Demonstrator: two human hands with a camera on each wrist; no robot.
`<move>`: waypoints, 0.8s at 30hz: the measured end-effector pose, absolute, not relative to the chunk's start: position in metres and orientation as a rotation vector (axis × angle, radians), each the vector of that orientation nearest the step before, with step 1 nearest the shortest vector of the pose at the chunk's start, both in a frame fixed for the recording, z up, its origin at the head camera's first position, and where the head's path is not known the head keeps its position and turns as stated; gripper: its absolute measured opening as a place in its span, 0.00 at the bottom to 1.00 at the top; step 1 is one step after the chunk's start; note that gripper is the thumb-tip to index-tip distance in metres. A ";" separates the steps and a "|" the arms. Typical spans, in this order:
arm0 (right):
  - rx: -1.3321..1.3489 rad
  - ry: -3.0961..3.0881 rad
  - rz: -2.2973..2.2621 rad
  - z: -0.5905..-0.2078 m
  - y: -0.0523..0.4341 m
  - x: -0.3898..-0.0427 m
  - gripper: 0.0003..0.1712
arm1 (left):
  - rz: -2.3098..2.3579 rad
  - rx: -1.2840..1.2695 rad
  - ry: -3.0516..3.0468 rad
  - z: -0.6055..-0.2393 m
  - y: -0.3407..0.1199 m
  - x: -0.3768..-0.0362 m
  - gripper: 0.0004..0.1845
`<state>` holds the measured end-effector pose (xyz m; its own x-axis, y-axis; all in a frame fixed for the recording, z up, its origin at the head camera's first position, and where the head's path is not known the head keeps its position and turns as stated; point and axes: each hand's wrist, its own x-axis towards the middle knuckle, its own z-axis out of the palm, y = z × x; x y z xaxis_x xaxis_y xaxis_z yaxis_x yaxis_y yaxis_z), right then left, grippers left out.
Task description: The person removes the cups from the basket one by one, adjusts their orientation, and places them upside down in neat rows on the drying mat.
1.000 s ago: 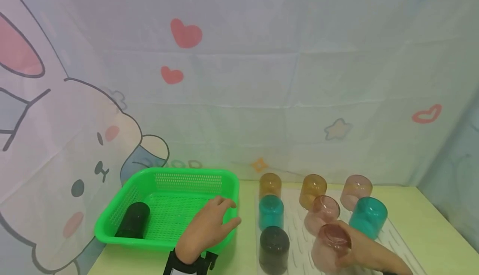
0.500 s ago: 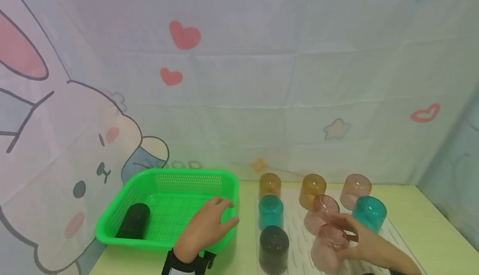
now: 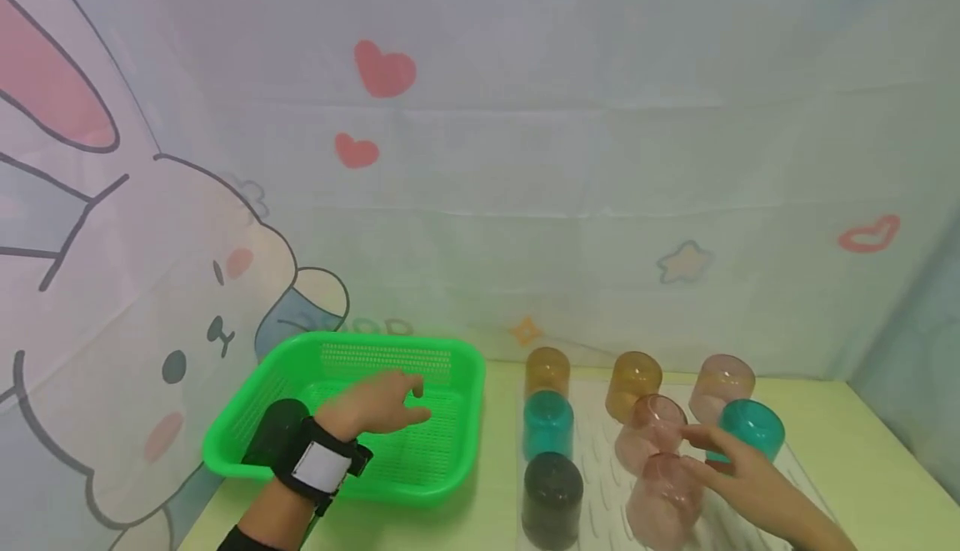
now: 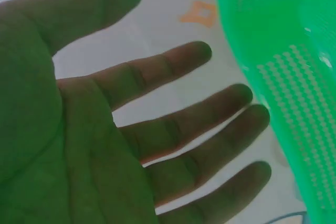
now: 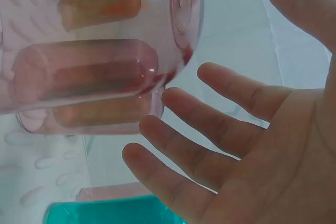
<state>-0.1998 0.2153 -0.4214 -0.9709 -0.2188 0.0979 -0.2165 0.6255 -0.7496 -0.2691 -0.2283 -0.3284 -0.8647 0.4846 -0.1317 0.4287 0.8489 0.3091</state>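
My left hand (image 3: 378, 401) hovers over the green basket (image 3: 480, 401), fingers spread and holding nothing in the left wrist view. A dark cup (image 3: 272, 428) lies on its side at the basket's left, partly hidden by my wrist. On the right, my right hand (image 3: 750, 476) has its fingers extended beside the front pink cup (image 3: 663, 505); the right wrist view shows its palm bare, with see-through pink glass (image 5: 181, 14) close to the fingertips. Behind that cup stands another pink cup (image 3: 648, 438). A teal cup (image 3: 753, 428) is partly covered by the right hand.
On a white ridged mat (image 3: 603, 484), other see-through cups stand mouth down: a dark one (image 3: 552, 501), a teal one (image 3: 547, 426), two amber ones, and a pink one (image 3: 723, 384) at the back. A printed cloth (image 3: 570, 159) hangs behind the yellow table.
My right hand has let go of the front pink cup and drawn slightly right, its fingers loosening. The left hand has moved left and farther over the basket. The head view has shifted slightly.
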 end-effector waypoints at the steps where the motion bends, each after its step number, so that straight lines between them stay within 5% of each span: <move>1: -0.374 2.847 -1.299 -0.422 0.216 -0.199 0.28 | 0.377 0.705 2.795 -0.328 -0.232 -0.274 0.14; 9: -0.407 2.903 -1.337 -0.420 0.221 -0.199 0.22 | 0.092 0.470 2.718 -0.329 -0.258 -0.314 0.15; 15: -0.365 2.870 -1.372 -0.417 0.222 -0.197 0.23 | -0.081 0.243 2.695 -0.336 -0.275 -0.337 0.29; 24: -0.372 2.924 -1.353 -0.416 0.227 -0.192 0.24 | -0.053 -0.106 2.730 -0.343 -0.298 -0.343 0.15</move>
<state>-0.1915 0.2274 -0.4158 -0.9687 -0.1641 0.1865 -0.2483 0.6266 -0.7387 -0.3433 -0.2979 -0.3434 -0.9146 -0.0818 -0.3960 -0.0665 0.9964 -0.0522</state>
